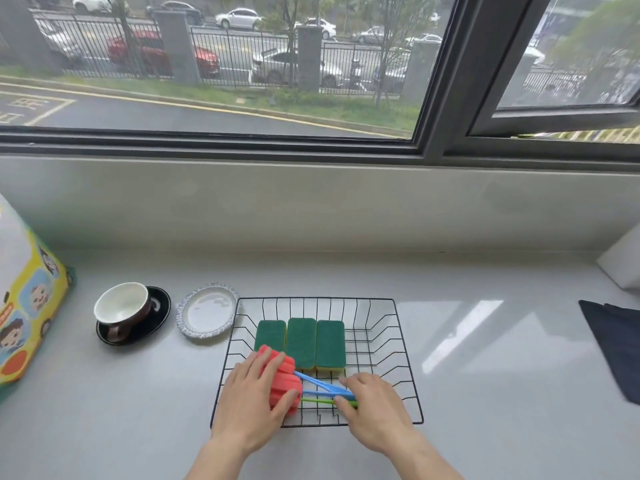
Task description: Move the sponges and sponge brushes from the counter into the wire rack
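Both hands (254, 393) on sponge brushes (284, 379) in wire rack (388, 327).

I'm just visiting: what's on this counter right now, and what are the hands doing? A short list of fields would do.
Wire rack: on the counter, holds everything below
Green sponges: three, side by side, green side up
Sponge brushes: red foam heads, blue and green handles, lying in the rack's near part
Left hand: on the foam heads
Right hand: on the handles
Cup on saucer: left of the rack
Small plate: between cup and rack
Dark cloth: far right
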The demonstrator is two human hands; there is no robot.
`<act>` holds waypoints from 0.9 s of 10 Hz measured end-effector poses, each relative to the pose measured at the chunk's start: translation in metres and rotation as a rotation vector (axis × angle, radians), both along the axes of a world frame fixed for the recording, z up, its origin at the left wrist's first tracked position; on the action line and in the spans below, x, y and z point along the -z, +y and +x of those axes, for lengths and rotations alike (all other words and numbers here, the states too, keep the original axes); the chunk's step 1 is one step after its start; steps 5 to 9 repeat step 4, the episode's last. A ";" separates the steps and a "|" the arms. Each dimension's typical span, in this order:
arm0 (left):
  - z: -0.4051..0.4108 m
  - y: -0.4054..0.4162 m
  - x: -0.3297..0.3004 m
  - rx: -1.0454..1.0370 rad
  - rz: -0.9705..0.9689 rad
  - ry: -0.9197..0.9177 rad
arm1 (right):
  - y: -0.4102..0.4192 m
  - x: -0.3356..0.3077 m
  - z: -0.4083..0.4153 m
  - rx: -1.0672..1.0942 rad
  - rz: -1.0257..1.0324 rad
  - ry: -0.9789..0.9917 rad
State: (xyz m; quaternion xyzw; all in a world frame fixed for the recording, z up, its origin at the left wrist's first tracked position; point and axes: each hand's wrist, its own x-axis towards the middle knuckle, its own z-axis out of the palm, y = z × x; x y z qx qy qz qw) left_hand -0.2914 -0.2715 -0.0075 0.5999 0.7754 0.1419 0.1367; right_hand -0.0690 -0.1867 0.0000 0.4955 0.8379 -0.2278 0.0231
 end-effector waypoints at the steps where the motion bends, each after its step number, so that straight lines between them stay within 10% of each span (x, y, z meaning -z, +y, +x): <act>1: 0.001 -0.004 -0.001 -0.012 -0.016 -0.003 | -0.008 0.004 -0.004 0.004 -0.124 -0.073; 9: 0.000 -0.014 -0.010 -0.016 -0.012 0.074 | -0.013 -0.001 -0.003 0.047 -0.076 -0.034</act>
